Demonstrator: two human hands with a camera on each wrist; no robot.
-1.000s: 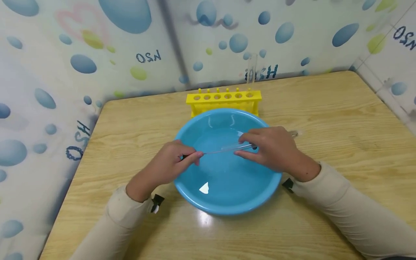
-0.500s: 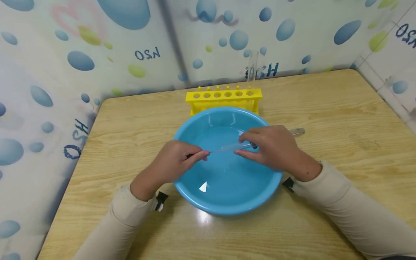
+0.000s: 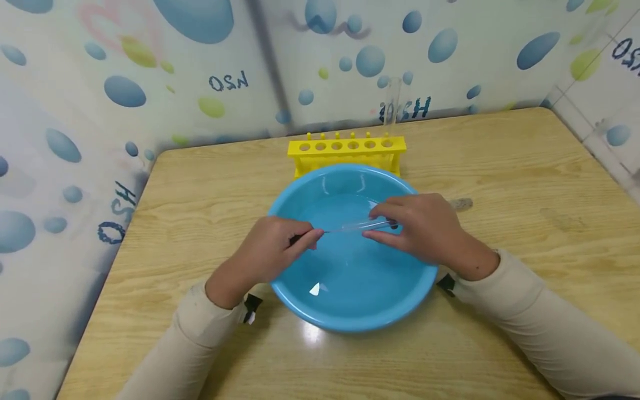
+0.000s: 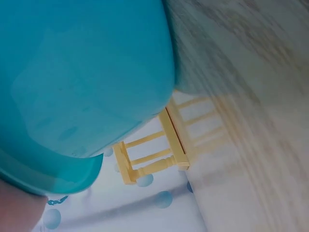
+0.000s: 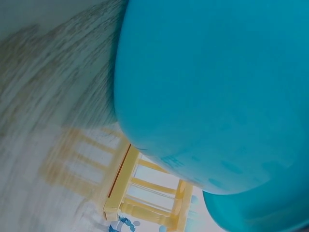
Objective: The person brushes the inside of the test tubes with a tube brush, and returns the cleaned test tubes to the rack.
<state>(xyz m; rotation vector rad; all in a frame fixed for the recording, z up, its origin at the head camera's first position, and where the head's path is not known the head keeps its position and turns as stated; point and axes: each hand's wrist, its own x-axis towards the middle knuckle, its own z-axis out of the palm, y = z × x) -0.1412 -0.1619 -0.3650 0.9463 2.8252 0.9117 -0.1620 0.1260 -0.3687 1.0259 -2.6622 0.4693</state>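
Observation:
In the head view, both hands are above a blue basin (image 3: 350, 322) with water in it. My left hand (image 3: 270, 247) pinches the dark handle (image 3: 296, 239) of a thin wire-stemmed tool, which looks like a test tube brush. The wire (image 3: 332, 231) runs into the mouth of a clear glass test tube (image 3: 362, 225). My right hand (image 3: 422, 228) grips this tube, lying nearly level, between thumb and fingers. Greyish bristles (image 3: 461, 204) show past the back of the right hand, seemingly inside the tube's far end. The tube's middle is hidden by the right hand.
Behind the basin stands a yellow test tube rack (image 3: 346, 146), with one clear upright test tube (image 3: 393, 105) in its rightmost hole. The wooden table (image 3: 525, 178) meets a patterned wall (image 3: 280, 55) at the back. Both wrist views show mainly the basin's outside and the rack.
My left hand has moved a little to the right, toward the tube. The bristles at the tube's far end have shifted right. The right hand stays nearly still.

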